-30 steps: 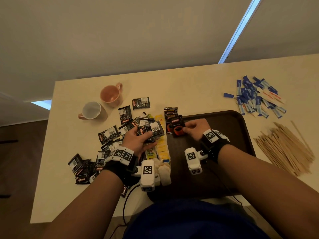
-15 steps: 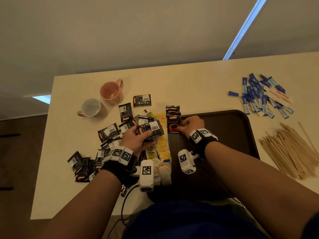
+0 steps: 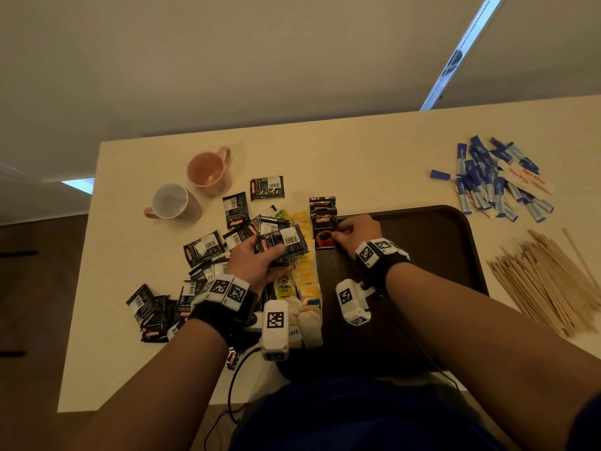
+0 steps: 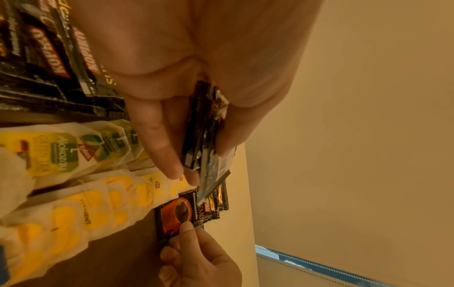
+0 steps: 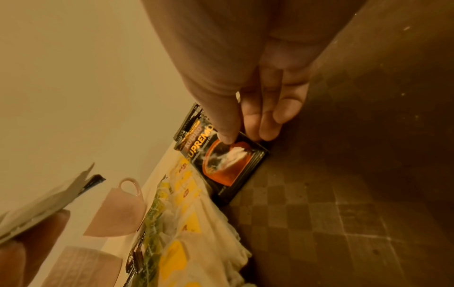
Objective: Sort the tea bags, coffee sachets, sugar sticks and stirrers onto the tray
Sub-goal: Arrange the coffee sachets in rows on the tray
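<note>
Black coffee sachets (image 3: pixel 282 245) in left grip (image 3: pixel 257 262); right grip (image 3: pixel 356 231) pinches tray-corner sachet (image 3: pixel 325 231)

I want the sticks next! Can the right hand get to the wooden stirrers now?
Probably not yet: the right hand is pinching a coffee sachet on the tray. Nothing blocks the stirrers beside it.

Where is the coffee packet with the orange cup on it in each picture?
Head view: the coffee packet lies in the middle, at the tray's far left corner, under the right hand's fingertips.
Left wrist view: low in the middle, right hand below it.
Right wrist view: in the middle, below the hand.
Shared landmark: the row of yellow tea bags beside it.
</note>
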